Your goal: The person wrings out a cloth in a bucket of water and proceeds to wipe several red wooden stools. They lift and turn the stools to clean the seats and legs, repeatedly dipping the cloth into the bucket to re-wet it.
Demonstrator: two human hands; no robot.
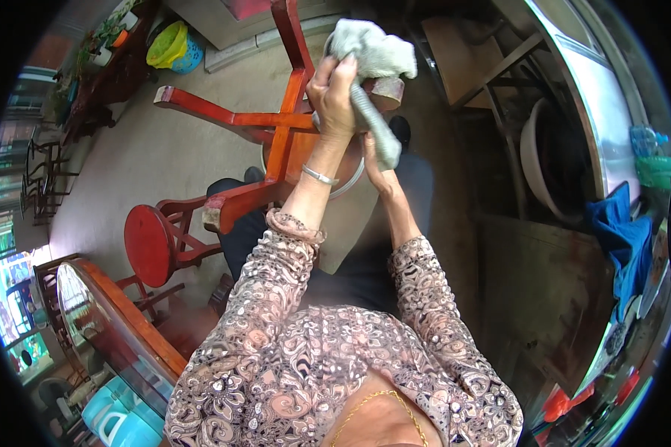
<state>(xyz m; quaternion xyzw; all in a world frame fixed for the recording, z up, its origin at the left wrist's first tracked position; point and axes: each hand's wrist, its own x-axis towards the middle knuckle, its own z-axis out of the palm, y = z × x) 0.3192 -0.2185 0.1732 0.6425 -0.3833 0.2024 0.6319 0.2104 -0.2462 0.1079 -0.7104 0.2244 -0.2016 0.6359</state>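
A red wooden stool (282,148) is turned with its legs towards me, a crossed stretcher joining them. Its leg ends are scuffed and pale. My left hand (335,98) grips a pale grey-green cloth (372,50), bunched over the far right leg (387,92). One end of the cloth hangs down towards my right wrist. My right hand (373,159) is lower, beside that leg, its fingers mostly hidden behind the hanging cloth. Whether it holds the stool cannot be seen. Part of a round surface (349,173) shows below the stretcher, between my knees.
Another stool with a round red seat (150,246) is at my left, near a glass-topped wooden table (128,313). A blue bucket with a yellow liner (179,50) stands at the far left. On the right are a metal-topped counter (604,123), a large basin (537,162) and a blue cloth (620,240).
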